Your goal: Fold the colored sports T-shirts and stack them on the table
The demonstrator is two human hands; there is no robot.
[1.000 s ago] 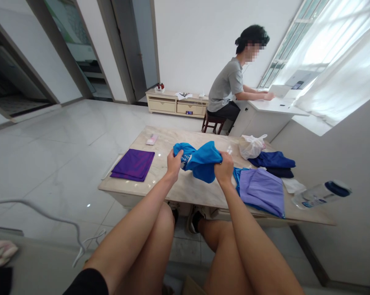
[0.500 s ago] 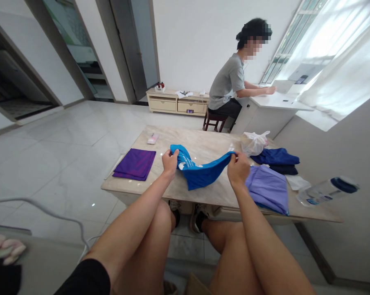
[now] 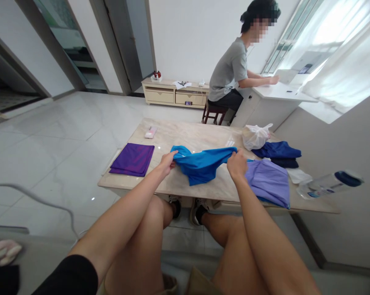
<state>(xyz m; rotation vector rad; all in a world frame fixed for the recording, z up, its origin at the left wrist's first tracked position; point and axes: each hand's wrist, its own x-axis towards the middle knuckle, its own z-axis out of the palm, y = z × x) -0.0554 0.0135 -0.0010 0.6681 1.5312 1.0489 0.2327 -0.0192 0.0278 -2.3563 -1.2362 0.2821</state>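
A bright blue cloth [image 3: 201, 164], looking like a printed shirt, is stretched between my hands over the marble-topped table [image 3: 175, 186]. My left hand [image 3: 168, 162] pinches its left edge, fingers closed. At the other end, my right hand [image 3: 238, 164] grips the right corner. The cloth's lower part hangs down to the tabletop; whether it rests there I cannot tell. A folded purple cloth [image 3: 132, 159] lies to the left of my left hand. Just right of my right hand is a folded lavender cloth [image 3: 267, 182] with blue fabric under it.
Dark blue folded clothes [image 3: 277, 151], a white plastic bag [image 3: 255, 136] and a clear bottle with a blue cap [image 3: 323, 186] stand on the table's right. A small pink packet [image 3: 150, 132] lies back left. A person in a grey shirt [image 3: 229, 69] sits at a white desk [image 3: 280, 92].
The blue cloth's upper edge is now pulled straighter and turned over, hiding most of the white print. My left hand has shifted slightly left and down. The view has tilted a little downward.
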